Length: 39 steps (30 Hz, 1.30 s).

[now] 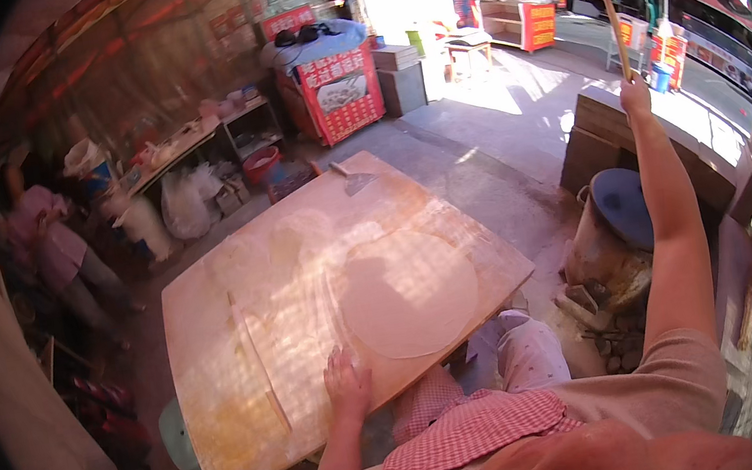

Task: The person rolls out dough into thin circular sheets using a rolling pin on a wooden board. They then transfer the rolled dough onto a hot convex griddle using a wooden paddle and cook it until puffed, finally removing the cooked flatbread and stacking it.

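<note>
My right hand (634, 95) is raised out to the right, closed around the lower end of a slim wooden stick (614, 24) that points upward. My left hand (348, 379) rests with spread fingers on the near edge of a floured wooden board (223, 433). A large, thin round sheet of dough (415, 302) lies right of that hand, partly in shadow. A long thin wooden rolling pin (258, 362) lies on the board's left part. Flour is heaped (296, 236) towards the far side. At the far corner lies a scraper with a flat triangular blade (355, 180).
A large pot with a blue lid (619, 202) stands right of the board, near a wooden counter (666, 126). A person in a pink top (46, 226) stands at the left. Behind are a side table (181, 147), plastic bags (185, 205) and a red stall (344, 94).
</note>
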### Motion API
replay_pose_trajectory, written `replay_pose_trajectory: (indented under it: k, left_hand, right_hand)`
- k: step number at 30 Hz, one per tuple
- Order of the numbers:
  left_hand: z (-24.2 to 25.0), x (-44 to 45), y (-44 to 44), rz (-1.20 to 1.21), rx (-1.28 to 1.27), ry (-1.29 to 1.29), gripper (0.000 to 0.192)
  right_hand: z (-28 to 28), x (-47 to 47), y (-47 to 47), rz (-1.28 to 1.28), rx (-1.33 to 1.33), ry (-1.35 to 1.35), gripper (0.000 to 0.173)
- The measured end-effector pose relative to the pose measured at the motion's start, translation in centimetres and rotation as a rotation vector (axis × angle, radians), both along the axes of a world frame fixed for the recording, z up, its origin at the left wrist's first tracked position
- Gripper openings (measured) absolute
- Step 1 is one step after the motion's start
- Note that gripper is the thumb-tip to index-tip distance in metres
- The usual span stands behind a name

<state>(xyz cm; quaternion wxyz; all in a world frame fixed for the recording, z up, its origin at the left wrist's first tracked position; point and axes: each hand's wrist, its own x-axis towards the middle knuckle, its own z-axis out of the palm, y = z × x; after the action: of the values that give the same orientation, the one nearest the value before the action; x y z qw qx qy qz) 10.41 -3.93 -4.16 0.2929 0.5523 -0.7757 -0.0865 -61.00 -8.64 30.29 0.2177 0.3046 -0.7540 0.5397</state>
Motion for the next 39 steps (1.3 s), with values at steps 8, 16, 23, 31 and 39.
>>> replay_pose_trajectory:
  k: [8, 16, 23, 31, 39]
  left_hand:
    - [1.0, -1.2, -2.0, 0.061, -0.093, 0.145, 0.051]
    - [2.2, -2.9, -7.4, 0.392, 0.184, 0.048, 0.032]
    - [5.1, -4.8, -8.7, 0.508, 0.389, -0.057, 0.04]
    - [3.4, -6.4, -10.9, 0.475, 0.33, -0.054, 0.028]
    - [9.4, -15.0, -8.7, -0.301, 0.99, 1.441, 0.024]
  right_hand:
    - [6.6, 2.6, 5.4, 0.058, -0.083, -0.114, 0.034]
    - [-25.2, 28.2, 8.9, 0.958, 0.455, -0.312, 0.032]
    - [-33.2, 38.5, 10.9, 0.946, 0.58, -0.288, 0.044]
    - [-32.5, 40.6, 11.4, 0.966, 0.712, -0.14, 0.045]
    - [-33.1, 42.6, 10.8, 1.135, 0.564, -0.759, 0.027]
